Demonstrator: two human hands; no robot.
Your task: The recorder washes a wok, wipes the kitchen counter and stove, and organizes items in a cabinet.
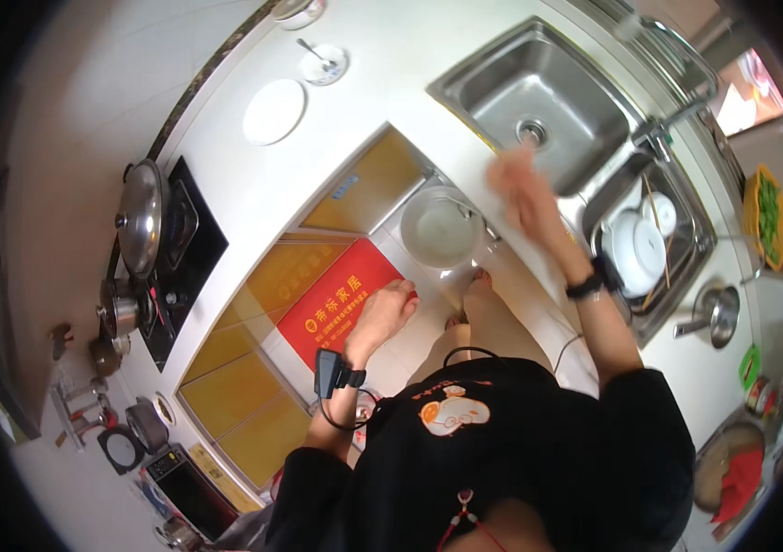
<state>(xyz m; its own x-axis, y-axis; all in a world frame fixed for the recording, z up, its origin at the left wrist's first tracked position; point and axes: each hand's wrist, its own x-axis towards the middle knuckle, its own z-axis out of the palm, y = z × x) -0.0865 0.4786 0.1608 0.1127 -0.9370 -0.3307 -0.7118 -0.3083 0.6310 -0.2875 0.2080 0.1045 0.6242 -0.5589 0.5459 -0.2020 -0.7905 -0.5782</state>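
My right hand point(524, 196), blurred by motion, is over the front rim of the steel sink basin point(536, 90). Its fingers look spread, and I see nothing in them. The basin's drain lies just past the fingertips. My left hand point(384, 314) hangs lower, in front of my body, fingers loosely curled with no object visible in them. Beneath it is a red floor mat point(332, 303) bearing writing. Between the two hands, down by the cabinet, stands a round bucket point(441, 228) that seems to hold cloudy liquid.
A smaller basin to the right holds white bowls point(634, 252) and chopsticks. The faucet point(653, 134) rises behind. On the counter are a white plate point(274, 112), a small dish with a spoon point(324, 64) and a steel pan point(719, 316). A lidded wok point(141, 217) sits on the stove.
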